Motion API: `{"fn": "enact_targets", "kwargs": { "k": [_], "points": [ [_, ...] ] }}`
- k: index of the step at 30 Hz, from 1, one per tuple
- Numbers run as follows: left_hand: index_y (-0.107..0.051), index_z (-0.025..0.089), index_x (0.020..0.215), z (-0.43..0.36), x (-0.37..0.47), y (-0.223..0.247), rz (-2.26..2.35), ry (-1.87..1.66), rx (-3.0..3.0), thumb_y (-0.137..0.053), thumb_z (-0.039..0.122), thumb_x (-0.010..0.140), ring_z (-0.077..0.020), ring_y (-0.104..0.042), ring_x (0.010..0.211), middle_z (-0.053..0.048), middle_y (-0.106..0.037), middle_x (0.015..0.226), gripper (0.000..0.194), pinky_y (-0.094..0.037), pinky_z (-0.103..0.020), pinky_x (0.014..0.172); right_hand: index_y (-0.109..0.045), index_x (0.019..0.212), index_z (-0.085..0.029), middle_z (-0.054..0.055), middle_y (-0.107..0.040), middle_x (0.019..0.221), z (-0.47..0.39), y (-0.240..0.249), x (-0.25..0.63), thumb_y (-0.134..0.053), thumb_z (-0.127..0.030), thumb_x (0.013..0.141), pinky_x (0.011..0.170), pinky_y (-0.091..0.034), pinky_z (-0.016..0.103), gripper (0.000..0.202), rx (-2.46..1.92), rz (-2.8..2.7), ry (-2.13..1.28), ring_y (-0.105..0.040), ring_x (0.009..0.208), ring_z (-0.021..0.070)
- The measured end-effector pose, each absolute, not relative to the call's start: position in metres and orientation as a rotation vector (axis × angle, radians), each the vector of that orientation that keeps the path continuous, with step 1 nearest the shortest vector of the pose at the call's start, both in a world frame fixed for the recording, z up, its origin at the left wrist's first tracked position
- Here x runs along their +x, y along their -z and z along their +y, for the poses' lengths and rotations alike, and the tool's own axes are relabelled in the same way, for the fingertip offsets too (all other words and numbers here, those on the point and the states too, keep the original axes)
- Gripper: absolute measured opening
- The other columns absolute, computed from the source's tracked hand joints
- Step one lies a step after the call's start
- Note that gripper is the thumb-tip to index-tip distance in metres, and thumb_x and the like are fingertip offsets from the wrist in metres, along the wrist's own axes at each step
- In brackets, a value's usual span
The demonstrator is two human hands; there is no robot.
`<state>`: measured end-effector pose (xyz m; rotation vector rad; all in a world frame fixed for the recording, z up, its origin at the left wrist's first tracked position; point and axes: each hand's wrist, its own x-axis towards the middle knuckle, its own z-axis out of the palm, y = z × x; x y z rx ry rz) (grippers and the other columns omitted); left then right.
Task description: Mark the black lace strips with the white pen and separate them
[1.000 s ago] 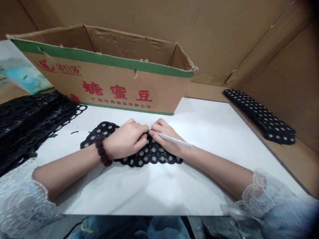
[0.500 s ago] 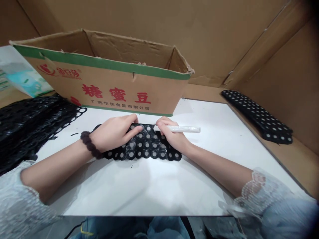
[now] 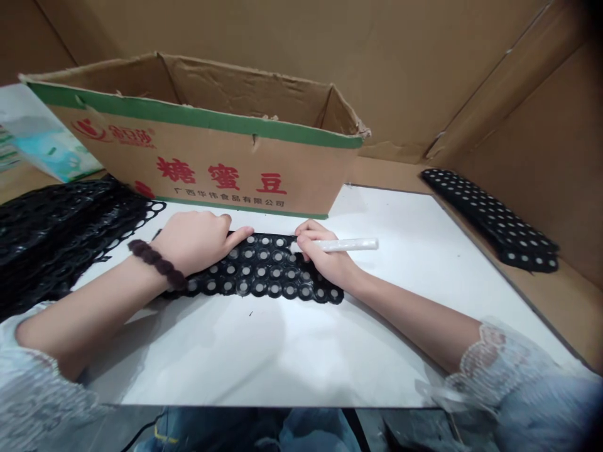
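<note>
A black strip of round pieces with pale grey centres (image 3: 262, 272) lies on the white board in front of me. My left hand (image 3: 195, 242) covers its left end, fingers curled over the far edge and thumb stretched to the right along the top. A white pen-shaped tool (image 3: 351, 245) sits in my right hand (image 3: 327, 254), its rear end pointing right. The right fingers are closed around its front part, touching the strip's upper right corner. The tool's tip is hard to make out.
A cardboard box (image 3: 226, 150) with a green rim stands behind the strip. Black perforated sheets (image 3: 61, 238) are heaped at the left. Another dotted black stack (image 3: 490, 216) lies at the right, beyond the white board (image 3: 282, 351). A tissue pack (image 3: 51, 141) is at far left.
My left hand has slid left along the strip, uncovering more dots. My right hand and the white tool have stayed nearly in place.
</note>
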<state>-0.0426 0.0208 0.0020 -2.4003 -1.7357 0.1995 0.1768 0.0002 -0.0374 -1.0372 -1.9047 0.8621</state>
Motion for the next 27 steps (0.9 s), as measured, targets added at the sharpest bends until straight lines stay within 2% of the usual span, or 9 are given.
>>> {"fn": "enact_targets", "kwargs": {
  "k": [5, 8, 13, 16, 19, 22, 27],
  "points": [
    [-0.061, 0.011, 0.079, 0.024, -0.050, 0.007, -1.781, -0.273, -2.332, -0.011, 0.071, 0.076, -0.0325, -0.058, 0.065, -0.016, -0.061, 0.067, 0.078, -0.034, -0.034, 0.053, -0.044, 0.048, -0.016, 0.001, -0.046, 0.082, 0.000, 0.038, 0.176, -0.042, -0.019, 0.081, 0.077, -0.038, 0.029, 0.034, -1.055, -1.941, -0.848, -0.049, 0.078, 0.0118],
    [-0.060, 0.012, 0.079, 0.030, -0.058, 0.011, -1.809, -0.190, -2.354, -0.016, 0.072, 0.074, -0.0319, -0.058, 0.068, -0.016, -0.061, 0.068, 0.075, -0.036, -0.037, 0.060, -0.044, 0.047, -0.016, 0.002, -0.046, 0.083, 0.001, 0.039, 0.175, -0.043, -0.017, 0.078, 0.078, -0.038, 0.029, 0.031, -1.071, -1.956, -0.830, -0.049, 0.080, 0.0121],
    [-0.056, 0.013, 0.090, 0.031, -0.048, 0.017, -1.542, 0.290, -2.573, -0.030, 0.055, 0.082, -0.0308, -0.050, 0.095, -0.015, -0.059, 0.092, 0.050, -0.034, -0.041, 0.083, -0.045, 0.047, -0.016, 0.002, -0.046, 0.084, 0.000, 0.040, 0.176, -0.043, -0.016, 0.078, 0.077, -0.038, 0.029, 0.030, -1.070, -1.971, -0.809, -0.049, 0.080, 0.0120],
    [-0.051, 0.015, 0.102, 0.024, -0.034, 0.021, -1.387, 0.435, -2.921, -0.028, 0.044, 0.086, -0.0245, -0.048, 0.099, -0.010, -0.056, 0.103, 0.040, -0.035, -0.037, 0.087, -0.046, 0.050, -0.016, 0.002, -0.044, 0.084, -0.001, 0.039, 0.175, -0.044, -0.016, 0.078, 0.076, -0.038, 0.029, 0.028, -1.060, -1.991, -0.779, -0.048, 0.079, 0.0121],
    [-0.047, 0.018, 0.109, 0.018, -0.024, 0.023, -1.341, 0.505, -3.171, -0.037, 0.046, 0.083, -0.0210, -0.049, 0.099, -0.007, -0.054, 0.109, 0.039, -0.037, -0.031, 0.086, -0.045, 0.052, -0.017, 0.003, -0.043, 0.084, -0.002, 0.039, 0.174, -0.042, -0.017, 0.080, 0.078, -0.038, 0.030, 0.028, -1.048, -2.047, -0.713, -0.046, 0.083, 0.0136],
    [-0.049, 0.018, 0.099, 0.014, -0.019, 0.023, -1.431, 0.420, -3.223, -0.043, 0.046, 0.081, -0.0201, -0.053, 0.088, -0.004, -0.057, 0.096, 0.034, -0.040, -0.029, 0.075, -0.042, 0.053, -0.017, 0.003, -0.042, 0.084, -0.002, 0.043, 0.172, -0.041, -0.021, 0.083, 0.079, -0.037, 0.032, 0.030, -1.034, -2.138, -0.598, -0.043, 0.087, 0.0152],
    [-0.046, 0.017, 0.078, 0.004, -0.014, 0.021, -1.435, 0.286, -3.093, -0.036, 0.036, 0.085, -0.0206, -0.051, 0.073, -0.004, -0.054, 0.074, 0.022, -0.038, -0.031, 0.067, -0.046, 0.064, -0.018, 0.005, -0.042, 0.088, -0.003, 0.049, 0.168, -0.041, -0.028, 0.085, 0.078, -0.037, 0.033, 0.023, -1.069, -2.308, -0.393, -0.039, 0.084, 0.0168]
  ]
}}
